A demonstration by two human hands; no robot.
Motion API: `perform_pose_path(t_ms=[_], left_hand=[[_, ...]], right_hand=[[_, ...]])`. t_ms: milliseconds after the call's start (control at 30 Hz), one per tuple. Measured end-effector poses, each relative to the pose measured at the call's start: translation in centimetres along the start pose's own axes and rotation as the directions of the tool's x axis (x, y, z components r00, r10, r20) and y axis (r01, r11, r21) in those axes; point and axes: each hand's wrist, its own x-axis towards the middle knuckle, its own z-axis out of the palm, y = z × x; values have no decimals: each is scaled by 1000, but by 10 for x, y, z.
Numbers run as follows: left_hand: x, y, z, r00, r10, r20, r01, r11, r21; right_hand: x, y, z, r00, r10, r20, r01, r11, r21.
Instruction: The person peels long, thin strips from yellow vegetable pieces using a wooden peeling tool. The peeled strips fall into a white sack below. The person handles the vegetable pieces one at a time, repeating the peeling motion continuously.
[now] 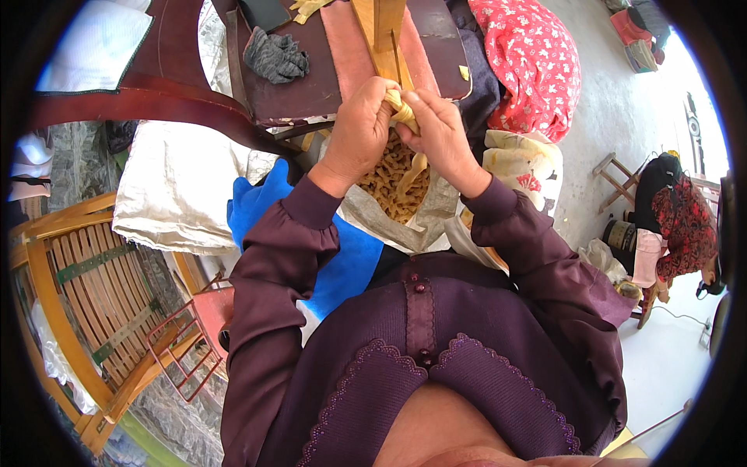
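My left hand and my right hand meet in front of me, both gripping a yellowish twisted strip that looks wrapped or knotted. Just beyond the fingers, a thin upright metal piece stands against a wooden post on a wooden board. Under the board lies a pink cloth over a dark red padded surface. Below my hands, a pale woven sack stands open, holding many tan twisted pieces. A longer pale piece hangs or lies by my right hand; which one, I cannot tell.
A crumpled grey cloth rests on the dark red surface. A blue cloth is near my lap. White sacking and a slatted wooden chair are on the left. Red patterned fabric is at right; another person sits farther off.
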Motion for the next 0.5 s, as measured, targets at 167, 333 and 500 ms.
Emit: perform_pose_path(t_ms=[167,333,500], left_hand=[[-2,-14,1,956,-217,195,285,837,-467],[6,7,-3,888,-264,375,458,452,-766],[9,-10,-3,962,-181,207,274,682,-678]], right_hand=[[-7,-24,-6,914,-358,189,394,675,-624],[4,-26,-18,910,-414,17,363,777,-514],[-9,-40,-5,982,135,132,-152,980,126]])
